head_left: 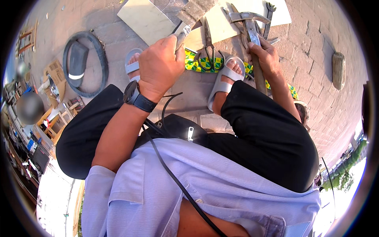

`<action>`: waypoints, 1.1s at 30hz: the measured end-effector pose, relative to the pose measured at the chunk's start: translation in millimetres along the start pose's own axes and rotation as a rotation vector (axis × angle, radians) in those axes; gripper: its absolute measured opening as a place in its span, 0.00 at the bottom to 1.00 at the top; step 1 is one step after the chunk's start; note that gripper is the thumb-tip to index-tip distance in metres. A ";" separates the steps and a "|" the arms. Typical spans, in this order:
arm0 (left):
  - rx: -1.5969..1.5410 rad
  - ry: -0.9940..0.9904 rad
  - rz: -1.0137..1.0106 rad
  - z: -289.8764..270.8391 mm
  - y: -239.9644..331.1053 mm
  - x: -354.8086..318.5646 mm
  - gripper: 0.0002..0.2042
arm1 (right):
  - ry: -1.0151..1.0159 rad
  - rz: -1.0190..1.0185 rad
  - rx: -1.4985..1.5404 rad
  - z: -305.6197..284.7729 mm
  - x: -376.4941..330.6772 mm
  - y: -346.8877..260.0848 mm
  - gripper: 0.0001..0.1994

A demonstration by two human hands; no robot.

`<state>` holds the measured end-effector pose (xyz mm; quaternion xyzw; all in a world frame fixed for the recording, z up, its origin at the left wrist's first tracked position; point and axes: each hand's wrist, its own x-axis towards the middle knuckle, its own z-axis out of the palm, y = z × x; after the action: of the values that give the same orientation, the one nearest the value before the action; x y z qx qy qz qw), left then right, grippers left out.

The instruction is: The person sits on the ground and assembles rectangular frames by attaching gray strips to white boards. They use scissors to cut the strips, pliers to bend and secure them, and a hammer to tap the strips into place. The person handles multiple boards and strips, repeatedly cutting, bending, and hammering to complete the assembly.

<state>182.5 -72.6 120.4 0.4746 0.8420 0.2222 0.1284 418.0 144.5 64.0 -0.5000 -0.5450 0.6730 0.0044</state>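
Note:
My left hand [158, 65], with a black watch on its wrist, is closed around the metal shank of a flat-bladed chisel-like tool [192, 12] that points up toward a pale board [144, 19]. My right hand [268, 57] grips the wooden handle of a hammer [256, 69]; its metal head [246, 19] lies over the tools on the ground. Black shears [209, 49] lie between my hands. Under them, a green and yellow patterned strip [199, 63] runs by my sandalled feet.
Wrenches [269, 17] lie on a second pale board at the top. A black tyre [85, 63] rests on the brick paving at left, and a stone-like lump [338, 70] at right. A black bag [177, 128] sits in my lap. Wooden stools and clutter stand far left.

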 end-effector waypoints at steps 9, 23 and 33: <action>-0.041 -0.181 0.016 28.9 36.3 -12.2 0.19 | 0.155 0.009 -0.475 -29.9 23.3 67.8 0.18; -0.035 -0.206 0.059 50.2 41.2 -15.6 0.27 | -0.416 -0.024 0.416 58.6 38.6 -8.3 0.32; -0.067 -0.278 0.069 18.0 8.6 2.2 0.26 | -0.488 -0.061 0.272 83.1 58.1 -49.5 0.32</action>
<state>195.5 -62.3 109.1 0.5247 0.7915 0.1866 0.2519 305.9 136.0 53.8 -0.3016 -0.4491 0.8401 -0.0396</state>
